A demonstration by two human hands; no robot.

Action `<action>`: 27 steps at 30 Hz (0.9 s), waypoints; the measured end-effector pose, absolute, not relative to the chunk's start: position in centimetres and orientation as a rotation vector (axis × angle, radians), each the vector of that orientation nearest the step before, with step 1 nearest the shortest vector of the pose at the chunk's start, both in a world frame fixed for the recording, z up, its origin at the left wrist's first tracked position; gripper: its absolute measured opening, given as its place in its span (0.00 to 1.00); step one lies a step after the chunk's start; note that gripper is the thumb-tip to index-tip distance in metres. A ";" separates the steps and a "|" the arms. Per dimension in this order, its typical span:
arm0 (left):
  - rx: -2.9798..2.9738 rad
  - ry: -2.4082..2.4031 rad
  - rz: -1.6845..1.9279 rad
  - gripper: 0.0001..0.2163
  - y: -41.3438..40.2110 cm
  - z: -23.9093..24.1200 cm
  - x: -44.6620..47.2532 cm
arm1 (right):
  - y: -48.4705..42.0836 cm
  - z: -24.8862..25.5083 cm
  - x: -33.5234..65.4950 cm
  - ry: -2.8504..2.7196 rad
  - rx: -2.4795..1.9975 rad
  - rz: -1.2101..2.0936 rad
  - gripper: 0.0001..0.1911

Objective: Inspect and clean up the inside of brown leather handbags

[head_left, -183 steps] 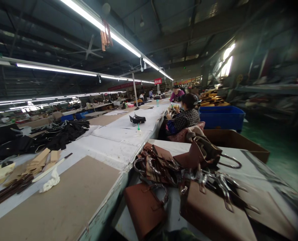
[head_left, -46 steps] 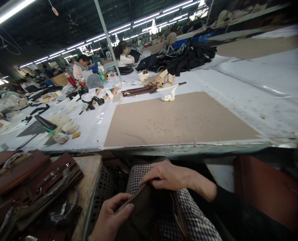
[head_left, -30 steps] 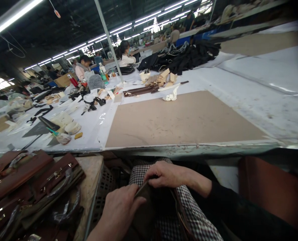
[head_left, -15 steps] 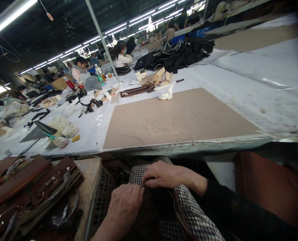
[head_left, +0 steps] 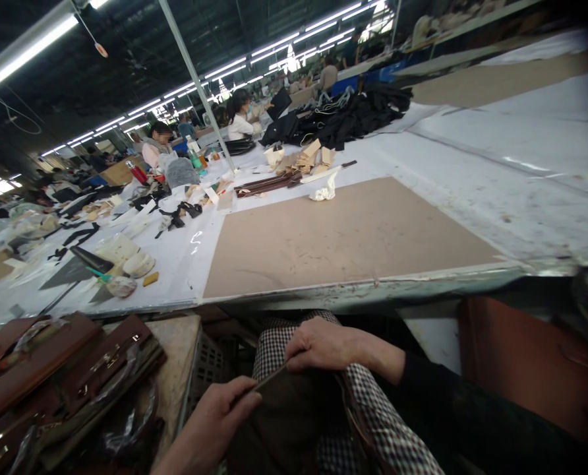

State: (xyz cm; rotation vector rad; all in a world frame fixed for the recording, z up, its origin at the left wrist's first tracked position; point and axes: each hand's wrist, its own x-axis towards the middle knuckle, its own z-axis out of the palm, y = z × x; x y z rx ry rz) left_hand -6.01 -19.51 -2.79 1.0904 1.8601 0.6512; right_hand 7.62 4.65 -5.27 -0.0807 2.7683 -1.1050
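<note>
A dark brown leather piece (head_left: pixel 284 415) lies on my lap over checked trousers (head_left: pixel 368 422), below the table's edge. My left hand (head_left: pixel 219 412) pinches its near left edge between thumb and fingers. My right hand (head_left: pixel 323 344) is curled over its far edge, fingers closed on it. The lower part of the piece is in shadow.
A long work table (head_left: pixel 472 178) bears a brown board (head_left: pixel 353 234), tan cut pieces (head_left: pixel 314 157), a white rag (head_left: pixel 323 192) and black fabric (head_left: pixel 353 115). Brown bags (head_left: pixel 57 376) are stacked at left, another brown bag (head_left: pixel 526 363) at right. Other people sit far back.
My left hand has slid down and leftwards along the leather piece's edge, away from my right hand. The right hand stays put. Six seconds ago I was looking along the table at bags.
</note>
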 end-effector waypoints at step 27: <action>1.873 2.408 0.656 0.11 -21.8 -4.8 -5.4 | 3.5 -4.7 8.9 2.825 0.064 -1.110 0.10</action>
